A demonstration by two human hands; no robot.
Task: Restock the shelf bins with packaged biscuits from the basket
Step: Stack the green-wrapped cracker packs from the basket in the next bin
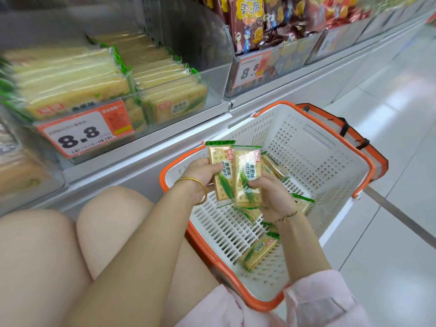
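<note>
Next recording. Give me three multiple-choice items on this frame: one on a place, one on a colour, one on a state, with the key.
1. Where are the biscuit packets that the person is holding?
A. Over the basket
B. Inside a shelf bin
C. On the floor

2. What colour is the basket's rim?
A. Blue
B. Orange
C. Black

3. What is the left hand doing?
A. Gripping a packet
B. Lying flat on a knee
C. Holding the basket's handle

Key:
1 A: the packets are held up with the basket's white slotted floor showing below them.
2 B: an orange band runs round the top of the white walls.
3 A: its fingers curl round the edge of the left-side packet, while the right hand grips the other one.
</note>
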